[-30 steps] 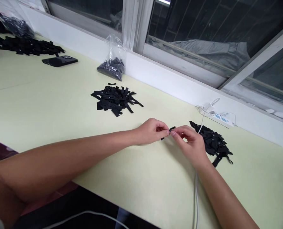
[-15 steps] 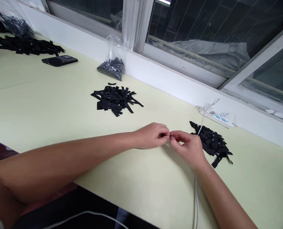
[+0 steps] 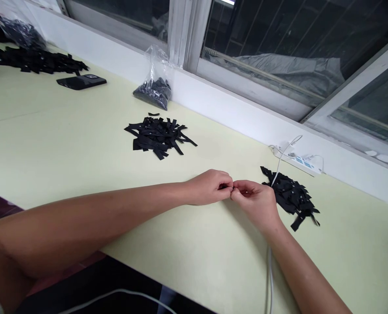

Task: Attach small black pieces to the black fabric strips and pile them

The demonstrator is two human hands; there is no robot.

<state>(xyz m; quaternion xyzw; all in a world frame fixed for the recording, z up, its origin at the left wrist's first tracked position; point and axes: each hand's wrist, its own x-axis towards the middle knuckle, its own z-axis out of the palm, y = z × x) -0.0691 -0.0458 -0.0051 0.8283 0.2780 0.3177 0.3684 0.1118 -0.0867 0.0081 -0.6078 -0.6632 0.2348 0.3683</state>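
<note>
My left hand (image 3: 210, 186) and my right hand (image 3: 256, 200) meet fingertip to fingertip above the pale table. Both pinch a small black fabric strip (image 3: 224, 186), of which only a dark bit shows between the fingers; the rest is hidden. Just beyond my right hand lies a pile of black strips (image 3: 290, 194) with small shiny spots on them. A second pile of black strips (image 3: 156, 135) lies farther back, left of my hands, with one loose strip (image 3: 154, 114) behind it.
A clear plastic bag (image 3: 154, 89) with dark pieces stands by the wall. To its left are a black phone (image 3: 81, 81) and a larger heap of black strips (image 3: 37, 60). A white power strip (image 3: 298, 161) sits at the wall; its white cable (image 3: 284, 152) passes over the right pile.
My right fingertips have shifted slightly left, closer against the left ones. Otherwise the hands and piles stay as they were.
</note>
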